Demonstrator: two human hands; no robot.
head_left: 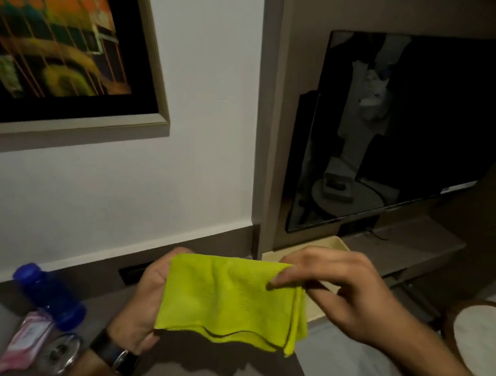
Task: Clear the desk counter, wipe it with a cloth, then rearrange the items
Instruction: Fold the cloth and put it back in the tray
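A folded lime-green cloth [228,300] hangs between both hands above the grey desk counter [215,369]. My left hand [141,303] holds its left edge, with a dark watch on the wrist. My right hand [348,292] pinches the cloth's upper right corner between thumb and fingers. At the lower left of the counter lie a blue plastic bottle [48,294] on its side, a pink packet [25,345] and a clear glass item [62,353].
A framed painting [66,46] hangs on the white wall at upper left. A dark TV screen [404,124] stands at right on a lower shelf. A cream tray [336,245] sits behind the hands. A round white-topped table [482,333] is at the right edge.
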